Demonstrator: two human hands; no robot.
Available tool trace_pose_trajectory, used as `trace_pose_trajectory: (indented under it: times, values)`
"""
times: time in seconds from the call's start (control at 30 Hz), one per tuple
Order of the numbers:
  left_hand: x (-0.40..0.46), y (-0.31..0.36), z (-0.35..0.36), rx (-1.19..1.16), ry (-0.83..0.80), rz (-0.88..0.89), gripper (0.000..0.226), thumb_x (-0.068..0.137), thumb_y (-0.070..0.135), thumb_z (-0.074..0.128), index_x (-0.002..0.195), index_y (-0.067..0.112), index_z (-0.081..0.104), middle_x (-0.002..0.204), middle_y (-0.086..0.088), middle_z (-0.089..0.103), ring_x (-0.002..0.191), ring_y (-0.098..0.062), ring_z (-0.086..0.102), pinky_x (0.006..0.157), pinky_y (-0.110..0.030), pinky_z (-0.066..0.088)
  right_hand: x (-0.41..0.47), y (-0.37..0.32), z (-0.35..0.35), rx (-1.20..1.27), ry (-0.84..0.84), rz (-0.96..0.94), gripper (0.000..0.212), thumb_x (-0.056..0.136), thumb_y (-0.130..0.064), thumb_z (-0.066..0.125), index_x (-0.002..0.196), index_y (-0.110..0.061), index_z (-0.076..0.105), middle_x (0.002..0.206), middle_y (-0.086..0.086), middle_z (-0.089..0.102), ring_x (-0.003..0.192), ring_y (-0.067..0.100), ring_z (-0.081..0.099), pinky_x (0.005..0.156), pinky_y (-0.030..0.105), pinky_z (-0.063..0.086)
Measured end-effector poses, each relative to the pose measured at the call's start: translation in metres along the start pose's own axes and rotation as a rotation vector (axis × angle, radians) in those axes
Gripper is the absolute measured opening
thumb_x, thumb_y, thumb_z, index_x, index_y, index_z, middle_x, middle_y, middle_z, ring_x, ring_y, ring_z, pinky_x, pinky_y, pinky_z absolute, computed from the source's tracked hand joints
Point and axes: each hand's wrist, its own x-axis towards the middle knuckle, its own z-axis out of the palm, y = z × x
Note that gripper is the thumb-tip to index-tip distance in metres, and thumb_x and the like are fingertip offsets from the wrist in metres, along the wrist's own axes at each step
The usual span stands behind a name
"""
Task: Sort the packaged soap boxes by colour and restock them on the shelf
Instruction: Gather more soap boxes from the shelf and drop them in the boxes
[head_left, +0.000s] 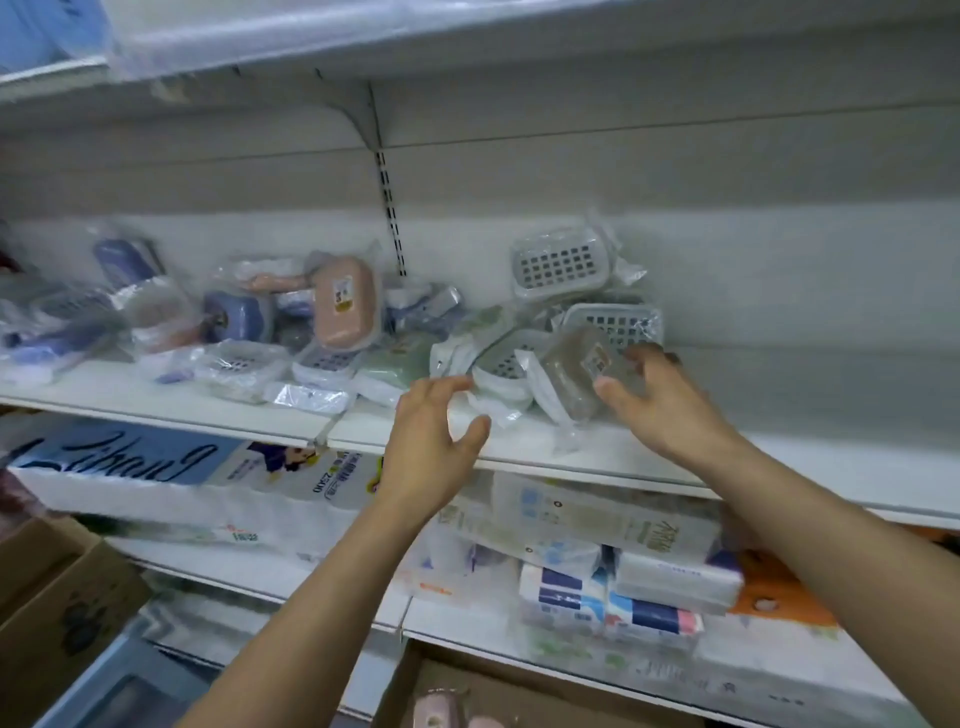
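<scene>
Plastic-wrapped soap boxes lie jumbled on the white shelf (166, 400). A pink one (345, 306) stands upright in the middle, blue ones (234, 317) lie to its left, and white grid-lidded ones (563, 262) are stacked at the right. My right hand (654, 400) grips a grey-brown wrapped box (576, 371), thumb at its front and fingers at its far side. My left hand (434, 441) reaches with relaxed fingers, its fingertips touching the wrapper of a white box (501, 364).
The right part of the shelf (831, 395) holds no boxes. Tissue and paper packs (571, 525) fill the shelf below. Cardboard cartons stand at the lower left (57, 597) and bottom centre (519, 696), where pink soap boxes (441, 712) show.
</scene>
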Motion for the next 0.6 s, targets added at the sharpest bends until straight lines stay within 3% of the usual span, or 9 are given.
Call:
trace_pose_trajectory:
  times: [0.07, 0.13, 0.2, 0.33, 0.43, 0.53, 0.6]
  values:
    - [0.031, -0.010, -0.006, 0.009, 0.019, 0.000, 0.048, 0.091, 0.028, 0.064, 0.136, 0.020, 0.049, 0.134, -0.003, 0.047, 0.125, -0.019, 0.043, 0.096, -0.024, 0.034, 0.018, -0.016, 0.007, -0.038, -0.002, 0.140, 0.070, 0.089, -0.067, 0.041, 0.141, -0.021, 0.030, 0.138, 0.014, 0.041, 0.110, 0.038, 0.056, 0.089, 0.046, 0.051]
    - [0.065, -0.017, -0.007, 0.036, 0.007, 0.013, 0.056, 0.089, 0.030, 0.065, 0.139, 0.016, 0.044, 0.136, -0.011, 0.046, 0.127, -0.028, 0.043, 0.099, -0.032, 0.038, 0.031, -0.029, 0.016, 0.001, -0.044, 0.287, 0.093, 0.080, -0.083, 0.030, 0.147, -0.020, 0.021, 0.139, 0.016, 0.036, 0.095, 0.037, 0.062, 0.066, 0.043, 0.059]
    - [0.097, -0.021, -0.003, 0.039, -0.051, 0.000, 0.066, 0.089, 0.035, 0.066, 0.144, 0.014, 0.037, 0.141, -0.015, 0.043, 0.130, -0.033, 0.043, 0.103, -0.041, 0.040, 0.039, -0.042, 0.025, 0.070, -0.066, 0.372, 0.109, 0.069, -0.093, 0.025, 0.151, -0.023, 0.011, 0.146, 0.016, 0.031, 0.090, 0.037, 0.064, 0.048, 0.037, 0.057]
    - [0.145, -0.030, 0.017, 0.167, -0.261, -0.056, 0.087, 0.081, 0.056, 0.068, 0.146, 0.016, 0.028, 0.145, -0.011, 0.045, 0.127, -0.032, 0.050, 0.100, -0.042, 0.046, 0.058, -0.057, 0.044, 0.003, -0.072, 0.434, 0.133, 0.051, -0.102, 0.025, 0.154, -0.019, 0.007, 0.153, 0.015, 0.029, 0.114, 0.041, 0.056, 0.063, 0.044, 0.061]
    - [0.158, -0.036, 0.028, 0.327, -0.293, -0.009, 0.072, 0.088, 0.052, 0.060, 0.143, 0.016, 0.032, 0.141, -0.010, 0.051, 0.122, -0.031, 0.055, 0.094, -0.041, 0.049, 0.068, -0.047, 0.055, 0.068, -0.071, 0.497, 0.128, 0.050, -0.093, 0.041, 0.153, -0.023, 0.014, 0.149, 0.013, 0.036, 0.124, 0.038, 0.048, 0.061, 0.037, 0.056]
    - [0.164, -0.041, 0.024, 0.318, -0.239, 0.029, 0.065, 0.095, 0.048, 0.051, 0.147, 0.014, 0.030, 0.146, -0.012, 0.047, 0.128, -0.033, 0.051, 0.098, -0.042, 0.046, 0.058, -0.046, 0.052, 0.246, 0.015, 0.554, 0.108, 0.062, -0.077, 0.059, 0.146, -0.016, 0.029, 0.123, 0.010, 0.056, 0.106, 0.032, 0.058, 0.077, 0.037, 0.052]
    - [0.163, -0.040, 0.015, 0.243, -0.191, 0.021, 0.061, 0.097, 0.041, 0.051, 0.148, 0.013, 0.031, 0.145, -0.013, 0.048, 0.127, -0.035, 0.050, 0.100, -0.044, 0.045, 0.049, -0.043, 0.048, 0.345, 0.068, 0.546, 0.082, 0.072, -0.063, 0.065, 0.133, -0.013, 0.040, 0.106, 0.006, 0.056, 0.095, 0.028, 0.058, 0.075, 0.036, 0.045]
